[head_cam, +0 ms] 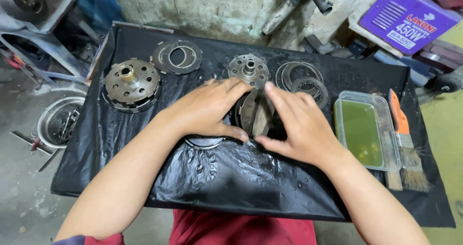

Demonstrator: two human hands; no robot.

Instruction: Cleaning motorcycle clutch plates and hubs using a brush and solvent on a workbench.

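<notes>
Left hand (pixel 210 111) and right hand (pixel 294 124) clasp a stack of clutch plates (pixel 254 113) on edge between them, mid-sheet on the black plastic sheet (pixel 231 177), pressing both sides so the discs stay aligned; clutch hub (pixel 131 83) lies apart.

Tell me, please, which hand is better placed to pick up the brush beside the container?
Probably the right hand: the brush lies on its side, just past the container, while the left hand is farther away.

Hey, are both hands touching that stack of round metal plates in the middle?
Touching. The head view shows the left hand and right hand pressed against the plate stack from either side.
</notes>
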